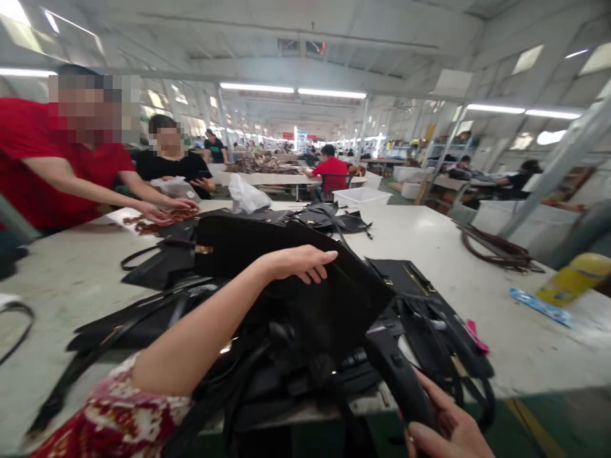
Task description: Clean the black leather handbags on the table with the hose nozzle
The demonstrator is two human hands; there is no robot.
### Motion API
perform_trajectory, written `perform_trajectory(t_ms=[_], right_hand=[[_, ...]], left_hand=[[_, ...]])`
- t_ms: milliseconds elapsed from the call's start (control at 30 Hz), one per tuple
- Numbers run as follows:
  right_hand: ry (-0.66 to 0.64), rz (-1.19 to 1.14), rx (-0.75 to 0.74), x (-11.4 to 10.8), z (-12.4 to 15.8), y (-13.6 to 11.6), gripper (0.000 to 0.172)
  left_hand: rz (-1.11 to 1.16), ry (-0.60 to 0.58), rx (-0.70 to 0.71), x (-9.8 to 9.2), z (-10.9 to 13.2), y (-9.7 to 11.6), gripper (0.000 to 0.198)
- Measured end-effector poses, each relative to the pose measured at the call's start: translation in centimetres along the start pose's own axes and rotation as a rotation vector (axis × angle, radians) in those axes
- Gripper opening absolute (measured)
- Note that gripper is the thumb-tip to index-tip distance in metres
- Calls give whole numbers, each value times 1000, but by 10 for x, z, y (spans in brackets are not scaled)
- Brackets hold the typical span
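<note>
A large black handbag (305,286) stands tilted on a pile of black bags and straps at the near edge of the white table (453,248). My left hand (303,262) rests on the bag's upper side, fingers curled over its surface. My right hand (443,427), at the bottom right, is wrapped round a black strap (398,372) that runs up to the bag. My left sleeve is red and white patterned.
More black bags (329,219) and brown straps (496,249) lie on the table, with a yellow bottle (573,277) and a blue packet (539,305) at right. A person in red (52,159) across the table handles brown pieces; other workers sit behind.
</note>
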State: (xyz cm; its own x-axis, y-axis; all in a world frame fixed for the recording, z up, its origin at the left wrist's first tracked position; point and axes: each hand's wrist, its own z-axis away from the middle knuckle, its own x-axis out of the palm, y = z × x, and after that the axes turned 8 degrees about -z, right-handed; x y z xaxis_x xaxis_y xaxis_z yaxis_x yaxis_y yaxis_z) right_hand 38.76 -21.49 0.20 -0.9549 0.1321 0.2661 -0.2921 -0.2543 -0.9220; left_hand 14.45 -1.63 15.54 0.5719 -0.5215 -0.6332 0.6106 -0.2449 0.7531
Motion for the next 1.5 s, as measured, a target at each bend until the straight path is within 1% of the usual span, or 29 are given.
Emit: perform_trajectory(t_ms=[33, 67, 100, 167, 233, 267, 333, 433, 533, 600, 700, 800, 900, 967, 1033, 1100, 1133, 1200, 1267, 1300, 1333, 1367, 1400, 1467, 1500], right_hand=[[2, -17, 3, 1, 3, 0, 91], [10, -27, -3, 0, 6, -1, 90], [21, -33, -15, -1, 7, -2, 90], [50, -39, -37, -7, 6, -3, 88], [79, -42, -57, -13, 3, -3, 88], [95, -42, -61, -16, 2, -2, 88], [117, -43, -72, -19, 0, -1, 87], [114, -32, -80, -20, -1, -3, 83], [51, 8, -75, -19, -5, -15, 78], [1, 44, -73, -19, -14, -27, 74], [-71, 118, -75, -21, -41, -44, 67], [-117, 156, -20, -23, -82, -50, 53], [-100, 145, 37, -25, -125, -44, 36], [-76, 137, 39, -26, -150, -40, 30], [-40, 122, -4, -27, -167, -41, 27], [3, 100, -80, -27, -174, -46, 27], [19, 91, -115, -28, -172, -50, 27], [18, 83, -152, -28, -158, -56, 28], [-26, 94, -137, -25, -131, -58, 34], [-62, 107, -114, -23, -114, -57, 39], [-108, 124, -81, -19, -97, -55, 47], [-198, 160, -21, -15, -80, -52, 55], [-271, 176, 33, -9, -65, -48, 59], [-393, 189, 149, 3, -44, -38, 62], [-431, 190, 201, 10, -38, -32, 62]], left_hand=[[17, -17, 34, 19, -8, -15, 48], [-6, -2, 72, 36, -15, -33, 51], [-93, 73, 92, 53, -20, -51, 51], [-406, 123, 49, 81, -27, -86, 54], [-696, 194, 110, 101, -31, -111, 55], [-794, 212, 145, 106, -32, -119, 55], [-897, 208, 204, 109, -30, -126, 57], [-924, 153, 227, 100, -20, -127, 62], [-918, 126, 236, 91, -11, -130, 61], [-919, 124, 241, 90, -6, -135, 58], [-923, 166, 250, 96, -4, -141, 57], [-923, 225, 264, 103, -4, -145, 57], [-923, 221, 292, 105, -5, -147, 56], [-927, 206, 303, 105, -6, -148, 56], [-932, 197, 304, 104, -7, -149, 56], [-936, 198, 298, 104, -6, -148, 57], [-937, 200, 294, 104, -6, -147, 59], [-937, 204, 287, 106, -5, -145, 64], [-936, 200, 283, 107, -4, -142, 72], [-936, 198, 282, 108, -4, -141, 75], [-939, 197, 283, 109, -3, -140, 76], [-943, 200, 284, 109, -3, -139, 76], [-947, 206, 287, 110, -3, -139, 75], [-955, 216, 295, 110, -3, -140, 68], [-957, 221, 299, 111, -3, -140, 62]])
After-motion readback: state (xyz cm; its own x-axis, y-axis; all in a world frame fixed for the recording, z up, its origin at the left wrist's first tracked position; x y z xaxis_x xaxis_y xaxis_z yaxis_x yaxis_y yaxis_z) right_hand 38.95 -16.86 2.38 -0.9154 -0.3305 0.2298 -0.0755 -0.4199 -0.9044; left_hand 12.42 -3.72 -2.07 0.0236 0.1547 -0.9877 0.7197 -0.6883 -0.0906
